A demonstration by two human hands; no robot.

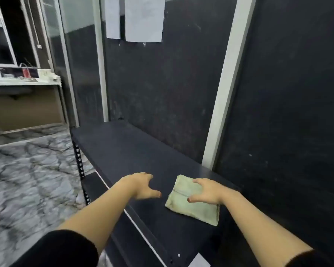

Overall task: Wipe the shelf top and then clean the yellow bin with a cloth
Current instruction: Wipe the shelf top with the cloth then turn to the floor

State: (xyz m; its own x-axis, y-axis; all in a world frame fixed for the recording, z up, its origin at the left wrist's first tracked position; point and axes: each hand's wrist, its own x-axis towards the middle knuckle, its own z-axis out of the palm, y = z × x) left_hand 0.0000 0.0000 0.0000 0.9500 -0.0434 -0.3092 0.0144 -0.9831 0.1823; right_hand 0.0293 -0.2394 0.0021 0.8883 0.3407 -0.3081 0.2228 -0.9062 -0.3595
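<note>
A folded pale green cloth (189,205) lies flat on the black shelf top (127,149), near the dark back wall. My right hand (208,191) rests on the cloth's upper right part, palm down, fingers spread. My left hand (141,185) hovers over the bare shelf top just left of the cloth, fingers apart and holding nothing. No yellow bin is in view.
The shelf's front edge (112,191) runs diagonally, with a perforated metal upright (80,162) at its left corner. A dark wall with white posts (220,105) stands behind. Marble-patterned floor (27,170) lies to the left, a white counter (23,81) beyond. Papers (143,18) hang above.
</note>
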